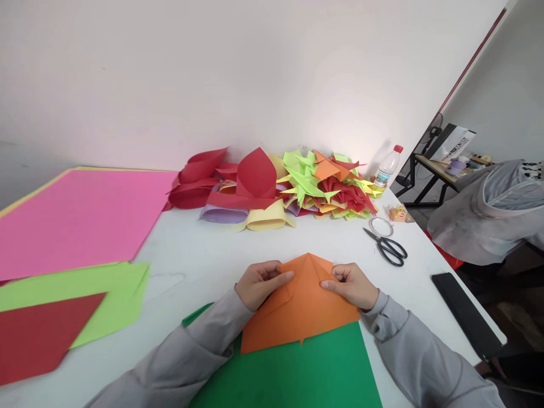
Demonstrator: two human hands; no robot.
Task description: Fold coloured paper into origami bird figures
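Observation:
A partly folded orange paper (301,309) lies on a green sheet (306,374) on the white table (204,255). My left hand (260,283) pinches the orange paper's upper left edge, fingers curled and pressed on the fold. My right hand (351,284) does the same on the upper right edge, thumb and fingers closed on the paper. Both wrists wear grey sleeves.
A big pink sheet (76,218), a lime sheet (114,289) and a red sheet (38,334) lie at the left. A heap of folded paper shapes (289,184) sits at the back, with a bottle (387,167), tape ring (381,226), scissors (389,247) and a black phone (465,311) at the right. A person in grey (488,212) sits beyond the right edge.

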